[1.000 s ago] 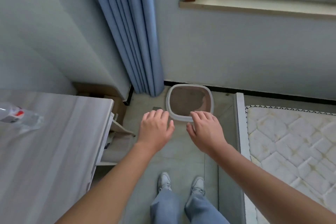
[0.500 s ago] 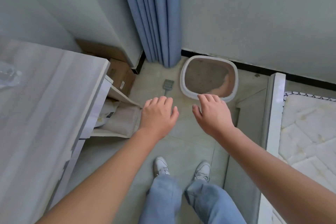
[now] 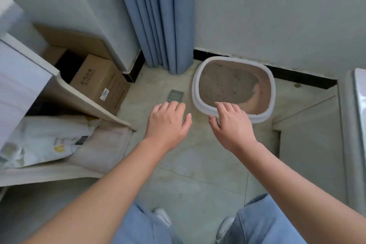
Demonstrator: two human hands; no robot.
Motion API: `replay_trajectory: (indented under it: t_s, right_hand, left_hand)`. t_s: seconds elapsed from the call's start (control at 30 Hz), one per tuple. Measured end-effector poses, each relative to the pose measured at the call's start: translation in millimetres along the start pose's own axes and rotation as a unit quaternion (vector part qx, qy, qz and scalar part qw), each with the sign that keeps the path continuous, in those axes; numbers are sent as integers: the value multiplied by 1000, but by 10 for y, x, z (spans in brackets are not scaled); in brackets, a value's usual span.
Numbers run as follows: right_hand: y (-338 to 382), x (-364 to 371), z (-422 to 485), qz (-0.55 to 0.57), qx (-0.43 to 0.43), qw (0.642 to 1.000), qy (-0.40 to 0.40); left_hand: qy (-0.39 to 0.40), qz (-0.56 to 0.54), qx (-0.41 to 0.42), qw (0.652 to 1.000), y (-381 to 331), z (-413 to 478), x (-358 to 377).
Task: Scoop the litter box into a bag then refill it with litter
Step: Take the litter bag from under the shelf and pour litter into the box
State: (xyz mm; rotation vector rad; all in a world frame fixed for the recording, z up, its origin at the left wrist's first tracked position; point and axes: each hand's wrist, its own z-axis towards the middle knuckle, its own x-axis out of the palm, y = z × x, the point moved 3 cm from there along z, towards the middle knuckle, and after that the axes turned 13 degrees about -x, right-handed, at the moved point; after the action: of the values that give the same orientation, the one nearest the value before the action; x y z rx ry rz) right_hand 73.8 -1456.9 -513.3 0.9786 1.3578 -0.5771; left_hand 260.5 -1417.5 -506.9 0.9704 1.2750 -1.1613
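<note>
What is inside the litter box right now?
The litter box holds grey-brown litter over most of its floor, with bare pinkish bottom along its right side. The right hand covers part of the near edge.

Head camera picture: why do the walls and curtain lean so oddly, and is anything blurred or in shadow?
In the head view the wide lens bends straight lines, so the curtain leans; the desk at far left is smeared; the litter box is sharp; light is soft and even, darkest beside the cardboard box.
</note>
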Motion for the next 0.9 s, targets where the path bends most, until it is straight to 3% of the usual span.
replay_trajectory:
  t_s: [0.33, 0.57, 0.9]
  right_hand:
    - [-488, 1176, 657, 4, -5, 997, -80]
    - [-459, 1381, 561, 21, -5, 999, -43]
    - [-176, 1520, 797, -15, -72, 996, -40]
  left_hand:
    - [-82, -1, -23, 996, 108, 447, 1298]
    - [-40, 4, -28, 999, 231, 252, 1510]
    - [-37, 16, -32, 999, 230, 360, 1663]
